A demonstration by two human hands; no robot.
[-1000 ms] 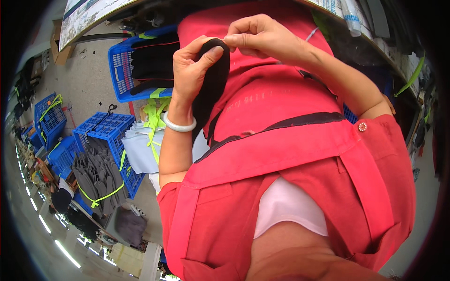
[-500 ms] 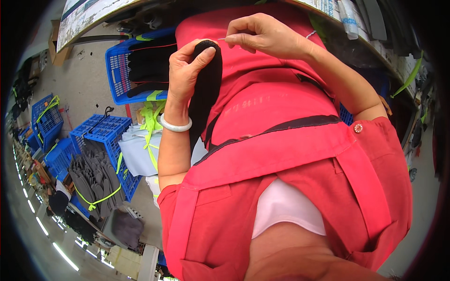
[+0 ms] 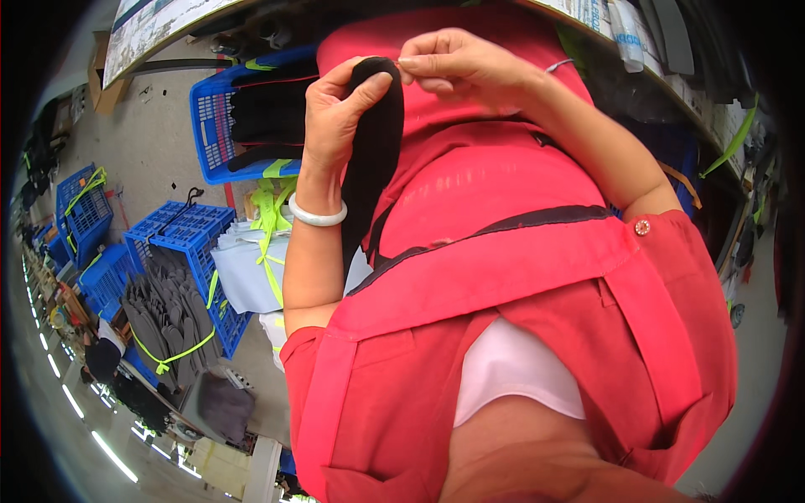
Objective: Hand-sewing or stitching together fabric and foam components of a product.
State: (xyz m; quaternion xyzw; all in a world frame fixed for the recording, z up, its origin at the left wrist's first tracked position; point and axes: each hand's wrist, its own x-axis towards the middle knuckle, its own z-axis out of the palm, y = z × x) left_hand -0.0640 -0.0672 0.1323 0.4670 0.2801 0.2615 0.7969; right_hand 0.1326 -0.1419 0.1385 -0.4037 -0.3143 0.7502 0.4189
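Two hands are working on one long black insole [image 3: 373, 159] up at twelve o'clock. Left hand [image 3: 335, 117] is gripping it; right hand [image 3: 457, 71] is pinching its top edge, probably needing a gentle pull.

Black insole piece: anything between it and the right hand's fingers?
No gap in the head view: the right hand pinches the top edge of the black insole piece, which the left hand holds.

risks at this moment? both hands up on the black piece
1. The left hand grips the black insole-shaped piece only near its top; the long lower part hangs free and could swing or slip.
2. The right hand pinches just at the top edge, a small hold that may let go.
3. If dropped, it might land beside the blue crate.
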